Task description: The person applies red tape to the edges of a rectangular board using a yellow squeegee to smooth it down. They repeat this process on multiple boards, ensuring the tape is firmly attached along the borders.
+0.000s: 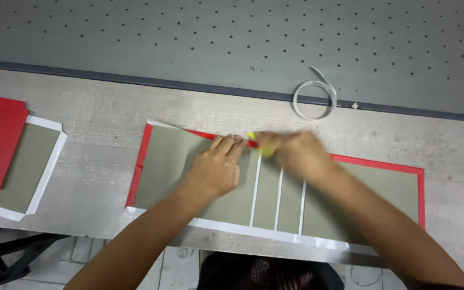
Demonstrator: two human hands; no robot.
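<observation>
Left hand: While lying palm down, the left hand (214,171) is pressing flat on the wide grey board panel with a red border and white strips (280,188), its fingertips (231,142) touching the panel's red upper edge; the fingers are spread rather than clenched, so nothing is being grasped.
Right hand: the right hand (296,153) is blurring with motion just beside the left fingertips, curled around a small yellow tool (264,147) whose tip is sitting on the red upper edge; the grip looks closed on it, though the blur is hiding the fingers.
Panel: it is lying flat on the pale grey, worn wooden bench (98,145), directly in front of the person, with three narrow white strips running upright across its grey middle and a white band along its near edge, which is reaching the bench's front edge.
White backing strip: a thin white strip (170,125) is lifting off the upper left corner of the panel.
Tape loop: a loose coil of white tape (314,99) is resting well apart, beyond the hands, on the seam where the bench is meeting a grey perforated surface (189,37).
Second piece: a red card on a grey, white-edged sheet (14,158) is lying at the far left.
</observation>
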